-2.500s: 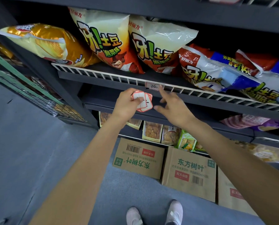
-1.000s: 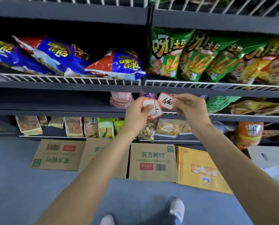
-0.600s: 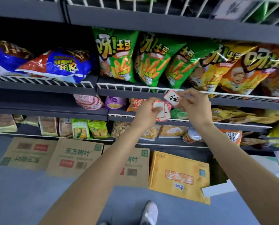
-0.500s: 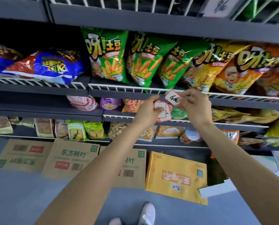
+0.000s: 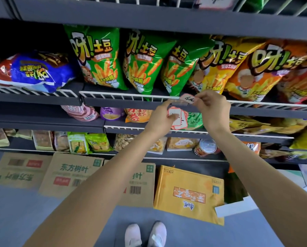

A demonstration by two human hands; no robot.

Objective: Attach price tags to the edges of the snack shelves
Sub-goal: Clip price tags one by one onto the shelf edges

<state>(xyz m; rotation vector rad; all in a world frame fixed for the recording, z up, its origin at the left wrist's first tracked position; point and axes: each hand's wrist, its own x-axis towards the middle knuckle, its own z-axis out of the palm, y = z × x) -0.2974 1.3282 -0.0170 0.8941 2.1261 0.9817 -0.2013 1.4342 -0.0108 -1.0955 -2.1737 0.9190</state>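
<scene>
**Head view: tag held at shelf rail**

Head camera, looking down along both arms. Right hand (image 5: 211, 107) at 12 o'clock of frame centre pinches a red-bordered price tag (image 5: 188, 99) with handwritten digits, thumb and fingers curled on its right end. Tag sits against the white wire rail (image 5: 124, 97) of the shelf carrying green snack bags (image 5: 99, 57); a clear holder strip (image 5: 178, 102) lies just below the tag, touching it. Left hand (image 5: 160, 120) grips a small stack of spare tags (image 5: 178, 118), thumb pressed on top, index finger extended up to the holder strip. Cardboard cartons (image 5: 72, 175) at 8 o'clock on the floor; white shoes (image 5: 145, 234) at 6 o'clock.
</scene>
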